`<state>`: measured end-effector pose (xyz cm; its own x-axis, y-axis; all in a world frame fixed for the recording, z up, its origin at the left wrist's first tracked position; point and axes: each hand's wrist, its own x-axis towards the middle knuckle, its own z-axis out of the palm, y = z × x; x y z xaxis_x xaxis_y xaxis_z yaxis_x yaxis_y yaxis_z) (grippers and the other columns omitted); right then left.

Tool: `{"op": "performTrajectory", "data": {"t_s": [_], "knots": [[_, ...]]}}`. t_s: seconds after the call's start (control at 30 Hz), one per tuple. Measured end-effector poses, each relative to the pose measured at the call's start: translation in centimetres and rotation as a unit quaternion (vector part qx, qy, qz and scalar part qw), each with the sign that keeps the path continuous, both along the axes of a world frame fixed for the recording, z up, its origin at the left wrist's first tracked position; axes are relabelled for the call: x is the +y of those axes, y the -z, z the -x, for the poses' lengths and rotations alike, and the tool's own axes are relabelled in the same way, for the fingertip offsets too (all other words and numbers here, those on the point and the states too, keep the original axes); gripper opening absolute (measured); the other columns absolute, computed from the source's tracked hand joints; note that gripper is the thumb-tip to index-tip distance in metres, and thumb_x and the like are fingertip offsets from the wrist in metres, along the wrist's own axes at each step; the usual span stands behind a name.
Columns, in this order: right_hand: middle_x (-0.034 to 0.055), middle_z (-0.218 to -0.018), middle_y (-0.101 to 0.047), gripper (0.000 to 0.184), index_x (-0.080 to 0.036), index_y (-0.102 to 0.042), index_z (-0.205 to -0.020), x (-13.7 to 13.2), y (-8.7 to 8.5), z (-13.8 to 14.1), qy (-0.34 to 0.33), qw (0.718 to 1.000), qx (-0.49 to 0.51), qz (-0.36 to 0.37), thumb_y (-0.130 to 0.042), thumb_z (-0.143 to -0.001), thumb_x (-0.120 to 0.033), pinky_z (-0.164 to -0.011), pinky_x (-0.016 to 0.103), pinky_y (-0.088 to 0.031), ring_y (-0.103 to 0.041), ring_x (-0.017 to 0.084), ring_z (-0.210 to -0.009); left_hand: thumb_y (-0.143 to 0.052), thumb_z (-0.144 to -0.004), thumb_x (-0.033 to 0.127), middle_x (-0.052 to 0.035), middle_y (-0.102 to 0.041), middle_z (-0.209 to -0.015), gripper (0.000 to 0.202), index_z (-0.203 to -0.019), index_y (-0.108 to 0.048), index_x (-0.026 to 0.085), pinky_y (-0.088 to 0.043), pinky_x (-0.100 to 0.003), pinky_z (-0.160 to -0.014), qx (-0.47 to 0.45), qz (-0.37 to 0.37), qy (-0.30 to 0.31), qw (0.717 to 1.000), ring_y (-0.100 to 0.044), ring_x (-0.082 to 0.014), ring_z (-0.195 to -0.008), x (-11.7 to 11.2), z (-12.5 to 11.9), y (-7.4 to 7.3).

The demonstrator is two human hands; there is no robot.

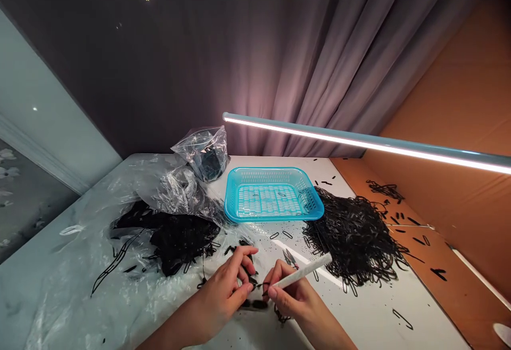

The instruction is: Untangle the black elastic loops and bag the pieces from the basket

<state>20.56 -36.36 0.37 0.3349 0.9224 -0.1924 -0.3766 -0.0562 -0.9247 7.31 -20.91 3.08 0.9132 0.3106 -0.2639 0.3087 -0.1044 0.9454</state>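
My right hand grips a slim white pen-like tool, which points up to the right. Its fingertips also pinch near a small black piece. Close by, my left hand is curled, thumb and fingers around a thin black cord that seems to run between both hands. Index finger of the left hand is raised. Below the hands lies a dark flat item, partly hidden. Small scissors rest just behind my right hand.
A blue plastic basket holds a few small loops. At right is a large heap of black cord loops. A black pile lies on clear plastic sheeting at left, before a clear bag. A lit tube lamp crosses above.
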Motion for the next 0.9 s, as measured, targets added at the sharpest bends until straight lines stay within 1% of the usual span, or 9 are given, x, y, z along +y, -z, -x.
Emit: {"op": "performTrajectory", "data": {"t_s": [0.03, 0.13, 0.23, 0.3, 0.4, 0.53, 0.63, 0.8, 0.9], "knots": [[-0.0017, -0.075, -0.056, 0.036, -0.020, -0.051, -0.079, -0.1, -0.1, -0.2, 0.008, 1.000, -0.001, 0.002, -0.069, -0.084, -0.051, -0.055, 0.024, -0.022, -0.034, 0.010, -0.058, -0.053, -0.090, 0.023, -0.0047, -0.060, -0.102, 0.041, -0.130, -0.052, 0.028, -0.044, -0.028, -0.073, 0.006, 0.011, 0.008, 1.000, -0.057, -0.0179, -0.085, 0.0, 0.0, 0.1], [0.0012, -0.080, -0.061, 0.035, -0.019, -0.055, -0.080, -0.1, -0.3, -0.7, 0.040, 0.999, -0.032, 0.008, -0.068, -0.085, -0.050, -0.058, 0.025, -0.026, -0.042, 0.012, -0.063, -0.058, -0.087, 0.026, -0.0035, -0.067, -0.092, 0.037, -0.124, -0.059, 0.025, -0.044, -0.028, -0.071, 0.014, 0.082, 0.032, 0.996, -0.060, -0.0193, -0.082, -0.1, -0.3, 0.6], [0.0035, -0.083, -0.064, 0.038, -0.018, -0.058, -0.078, 0.0, 0.0, -0.7, 0.072, 0.996, -0.057, 0.010, -0.069, -0.082, -0.054, -0.060, 0.026, -0.030, -0.048, 0.015, -0.068, -0.066, -0.080, 0.021, -0.0025, -0.067, -0.089, 0.037, -0.117, -0.062, 0.023, -0.044, -0.029, -0.074, 0.007, 0.124, 0.023, 0.992, -0.061, -0.0199, -0.083, 0.0, -0.5, 1.0], [0.0037, -0.083, -0.064, 0.040, -0.018, -0.059, -0.077, 0.2, 0.4, -0.6, 0.087, 0.994, -0.068, 0.013, -0.070, -0.079, -0.057, -0.060, 0.026, -0.031, -0.049, 0.015, -0.069, -0.069, -0.076, 0.017, -0.0013, -0.066, -0.086, 0.036, -0.112, -0.064, 0.021, -0.043, -0.030, -0.077, -0.003, 0.125, 0.001, 0.992, -0.061, -0.0197, -0.084, 0.1, -0.7, 1.1], [0.0052, -0.088, -0.066, 0.043, -0.018, -0.058, -0.076, 0.4, 1.0, -0.2, 0.100, 0.992, -0.070, 0.025, -0.071, -0.076, -0.060, -0.060, 0.026, -0.031, -0.049, 0.015, -0.070, -0.069, -0.076, 0.014, 0.0002, -0.064, -0.082, 0.034, -0.109, -0.064, 0.020, -0.043, -0.029, -0.076, -0.018, 0.119, -0.027, 0.992, -0.059, -0.0172, -0.080, 0.3, -0.8, 1.3], [0.0049, -0.088, -0.066, 0.043, -0.018, -0.057, -0.075, 0.6, 1.4, 0.3, 0.120, 0.991, -0.057, 0.027, -0.072, -0.076, -0.059, -0.057, 0.025, -0.030, -0.047, 0.013, -0.065, -0.068, -0.080, 0.019, 0.0002, -0.060, -0.082, 0.031, -0.110, -0.062, 0.019, -0.043, -0.024, -0.061, -0.027, 0.127, -0.052, 0.990, -0.054, -0.0135, -0.070, 0.3, -0.8, 1.8], [0.0029, -0.084, -0.064, 0.037, -0.018, -0.060, -0.078, 0.7, 1.6, 0.4, 0.109, 0.992, -0.060, 0.033, -0.071, -0.080, -0.054, -0.058, 0.025, -0.030, -0.046, 0.013, -0.065, -0.067, -0.081, 0.023, -0.0007, -0.056, -0.085, 0.030, -0.110, -0.061, 0.019, -0.040, -0.020, -0.051, -0.021, 0.130, -0.072, 0.989, -0.052, -0.0132, -0.070, 0.1, -0.8, 2.2], [0.0001, -0.073, -0.057, 0.038, -0.018, -0.065, -0.079, 0.8, 2.1, 0.5, 0.128, 0.988, -0.076, 0.044, -0.071, -0.079, -0.055, -0.059, 0.026, -0.028, -0.044, 0.014, -0.066, -0.066, -0.081, 0.024, 0.0000, -0.052, -0.092, 0.031, -0.111, -0.060, 0.022, -0.035, -0.017, -0.044, -0.016, 0.130, -0.082, 0.988, -0.048, -0.0087, -0.061, -0.1, -0.9, 2.0], [-0.0021, -0.068, -0.049, 0.037, -0.017, -0.067, -0.081, 0.8, 1.8, 0.6, 0.128, 0.986, -0.091, 0.048, -0.070, -0.080, -0.054, -0.058, 0.025, -0.026, -0.039, 0.013, -0.063, -0.066, -0.081, 0.024, 0.0011, -0.052, -0.092, 0.031, -0.111, -0.059, 0.023, -0.029, -0.016, -0.042, -0.015, 0.130, -0.086, 0.988, -0.043, -0.0065, -0.057, -0.1, -1.0, 1.7]]}}
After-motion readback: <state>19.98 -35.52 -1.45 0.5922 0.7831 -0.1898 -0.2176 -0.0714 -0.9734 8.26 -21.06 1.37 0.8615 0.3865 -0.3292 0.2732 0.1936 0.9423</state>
